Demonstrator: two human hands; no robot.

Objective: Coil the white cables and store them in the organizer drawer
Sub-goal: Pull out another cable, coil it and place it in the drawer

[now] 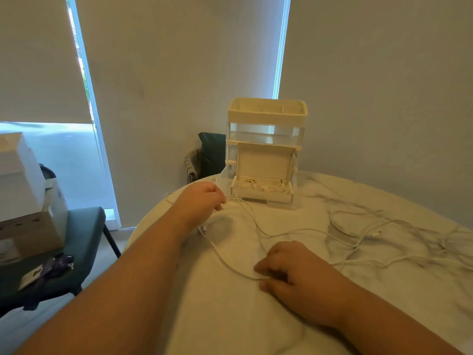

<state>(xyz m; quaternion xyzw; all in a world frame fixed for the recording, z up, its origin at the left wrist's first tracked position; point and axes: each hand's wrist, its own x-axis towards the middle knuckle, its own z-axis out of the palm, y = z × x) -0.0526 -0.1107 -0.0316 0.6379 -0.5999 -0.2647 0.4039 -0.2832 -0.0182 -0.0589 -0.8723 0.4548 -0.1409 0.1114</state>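
A white and clear organizer (266, 129) stands at the table's far edge with its lowest drawer (263, 194) pulled out; coiled white cable lies inside the drawer. My left hand (202, 198) is left of the drawer, fingers curled round a thin white cable (256, 226) that runs across the cloth. My right hand (289, 267) rests near the table's middle, fingers curled and pinching the same cable against the cloth. A loose tangle of white cables (378, 234) sprawls on the right side of the table.
The round table (230, 316) wears a white cloth. A dark chair (84, 234) at the left holds boxes (25, 196) and small items. Another dark chair (210, 155) stands behind the table, left of the organizer. Blinds cover the windows behind.
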